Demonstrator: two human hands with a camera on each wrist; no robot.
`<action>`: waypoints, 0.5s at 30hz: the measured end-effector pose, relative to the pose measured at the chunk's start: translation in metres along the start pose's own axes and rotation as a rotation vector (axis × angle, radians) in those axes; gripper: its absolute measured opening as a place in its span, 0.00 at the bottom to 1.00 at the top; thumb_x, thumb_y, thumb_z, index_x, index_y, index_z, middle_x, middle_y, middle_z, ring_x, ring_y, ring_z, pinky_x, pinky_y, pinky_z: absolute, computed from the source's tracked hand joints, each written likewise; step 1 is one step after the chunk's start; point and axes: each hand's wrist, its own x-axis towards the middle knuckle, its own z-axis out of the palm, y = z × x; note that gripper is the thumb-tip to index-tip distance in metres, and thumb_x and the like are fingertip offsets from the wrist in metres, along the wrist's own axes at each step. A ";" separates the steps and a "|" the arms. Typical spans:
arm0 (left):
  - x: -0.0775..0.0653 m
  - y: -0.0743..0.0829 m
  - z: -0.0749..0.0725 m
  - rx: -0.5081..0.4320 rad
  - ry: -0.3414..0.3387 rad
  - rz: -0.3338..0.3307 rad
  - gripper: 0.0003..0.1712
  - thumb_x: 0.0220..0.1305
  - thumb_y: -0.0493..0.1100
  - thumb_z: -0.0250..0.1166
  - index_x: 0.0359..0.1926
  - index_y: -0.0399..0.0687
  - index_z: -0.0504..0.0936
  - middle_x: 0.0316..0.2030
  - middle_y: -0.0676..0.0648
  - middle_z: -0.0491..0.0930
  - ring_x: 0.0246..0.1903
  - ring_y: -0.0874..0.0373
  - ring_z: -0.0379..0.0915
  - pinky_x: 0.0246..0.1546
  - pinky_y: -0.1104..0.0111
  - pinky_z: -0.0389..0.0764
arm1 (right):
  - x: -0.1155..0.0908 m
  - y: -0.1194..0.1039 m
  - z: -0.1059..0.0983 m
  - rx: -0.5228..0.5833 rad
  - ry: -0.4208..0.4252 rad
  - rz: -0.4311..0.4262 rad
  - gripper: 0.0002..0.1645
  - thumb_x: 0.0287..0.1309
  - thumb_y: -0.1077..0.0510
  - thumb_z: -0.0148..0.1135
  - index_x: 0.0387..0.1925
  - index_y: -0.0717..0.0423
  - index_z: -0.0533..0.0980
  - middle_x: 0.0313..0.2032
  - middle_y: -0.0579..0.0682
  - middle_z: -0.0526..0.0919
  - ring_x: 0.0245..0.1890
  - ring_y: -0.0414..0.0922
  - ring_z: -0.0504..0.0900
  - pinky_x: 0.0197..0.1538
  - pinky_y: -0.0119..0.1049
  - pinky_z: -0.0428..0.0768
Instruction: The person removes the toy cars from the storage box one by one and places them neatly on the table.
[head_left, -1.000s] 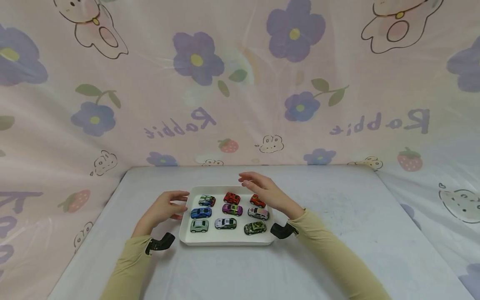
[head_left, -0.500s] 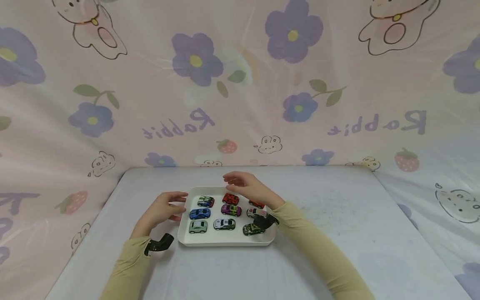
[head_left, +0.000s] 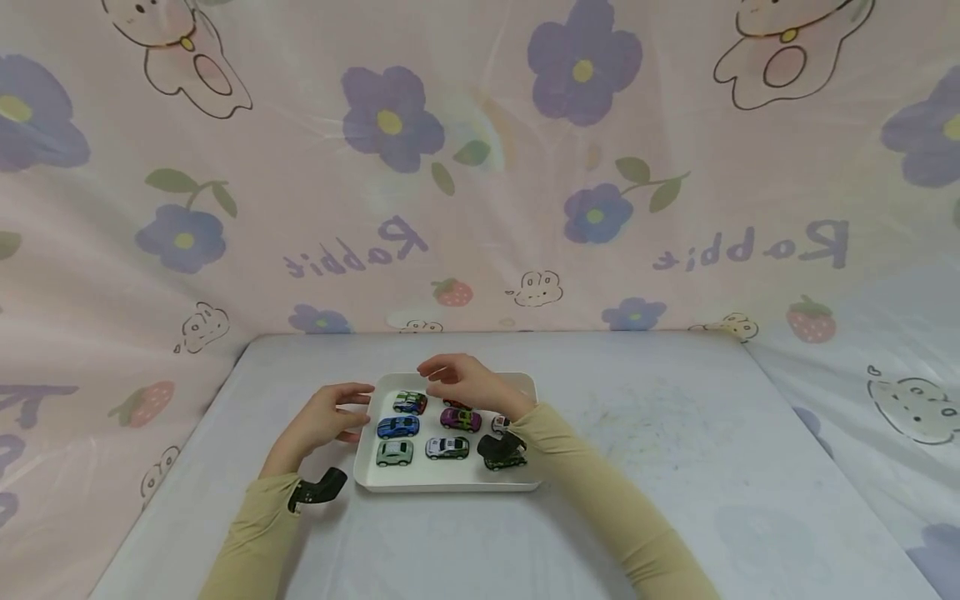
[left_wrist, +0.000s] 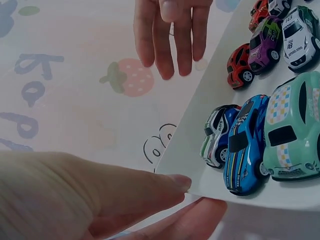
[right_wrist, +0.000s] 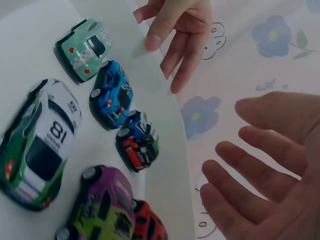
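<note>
A white tray [head_left: 408, 477] holds several toy cars in rows. My left hand [head_left: 318, 421] rests at its left edge, thumb and fingertips at the rim, fingers loosely bent. Near it stand a mint-green car [head_left: 394, 453], a blue car [head_left: 397, 427] and a small green-white-blue car [head_left: 409, 403]. Above the back of the tray hovers my right hand [head_left: 468, 383], fingers apart and nothing held. It partly covers a red car with black spots [left_wrist: 240, 65]. Just in front are a purple car [head_left: 461, 419] and a white car [head_left: 447, 448] marked 18.
The right wrist's black camera mount [head_left: 501, 446] partly hides a camouflage car [head_left: 510, 462] and a pink-and-white car [head_left: 498, 425]. White cloth covers the table [head_left: 637, 500]. A printed curtain [head_left: 480, 208] hangs behind and at the sides.
My right hand has moved left over the tray's back edge, from the right-hand cars towards the middle and left ones. My left hand has stayed at the rim. The cars keep their places.
</note>
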 end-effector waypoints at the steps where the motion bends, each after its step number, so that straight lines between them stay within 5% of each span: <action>1: 0.000 0.000 0.000 0.002 0.001 -0.001 0.30 0.61 0.30 0.63 0.64 0.35 0.68 0.58 0.29 0.70 0.43 0.46 0.79 0.30 0.60 0.84 | 0.002 0.000 0.002 0.000 -0.008 0.002 0.23 0.63 0.64 0.59 0.58 0.67 0.71 0.58 0.62 0.74 0.58 0.56 0.73 0.60 0.41 0.72; 15: -0.001 0.001 -0.001 -0.013 -0.013 -0.012 0.30 0.61 0.29 0.62 0.65 0.35 0.67 0.59 0.28 0.69 0.43 0.44 0.79 0.30 0.60 0.84 | 0.017 0.005 0.015 -0.088 -0.074 0.093 0.27 0.59 0.67 0.63 0.60 0.64 0.71 0.59 0.56 0.74 0.59 0.52 0.72 0.62 0.39 0.69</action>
